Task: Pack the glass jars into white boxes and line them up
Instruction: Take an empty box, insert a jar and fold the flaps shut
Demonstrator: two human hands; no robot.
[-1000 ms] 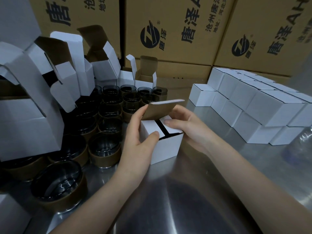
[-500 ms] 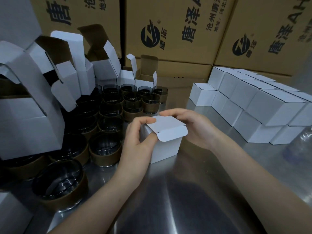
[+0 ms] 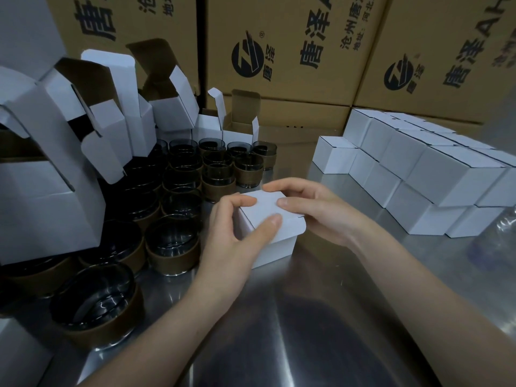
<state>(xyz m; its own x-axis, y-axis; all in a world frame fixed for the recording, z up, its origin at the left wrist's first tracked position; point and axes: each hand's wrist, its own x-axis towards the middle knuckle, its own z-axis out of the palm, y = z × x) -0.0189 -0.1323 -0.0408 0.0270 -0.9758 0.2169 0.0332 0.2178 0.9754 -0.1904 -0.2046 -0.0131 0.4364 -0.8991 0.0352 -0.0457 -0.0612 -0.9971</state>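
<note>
A small white box (image 3: 275, 247) stands on the steel table (image 3: 321, 317) in the middle of the view. Its lid lies folded down over the top, the tuck flap still outside at the front edge. My left hand (image 3: 231, 241) grips the box's left side, thumb on the lid. My right hand (image 3: 321, 213) holds the right side, with thumb and fingers on the lid. Whatever is inside is hidden. Several dark glass jars (image 3: 173, 244) with brown bands stand to the left. Closed white boxes (image 3: 435, 174) are lined up and stacked on the right.
Several open empty white boxes (image 3: 92, 135) are piled at the left and back. Large brown cartons (image 3: 293, 46) form a wall behind. A clear plastic bottle (image 3: 499, 236) lies at the right edge.
The lid, upright a second ago, has been folded down flat over the box. Both hands have shifted onto the top and now press it.
</note>
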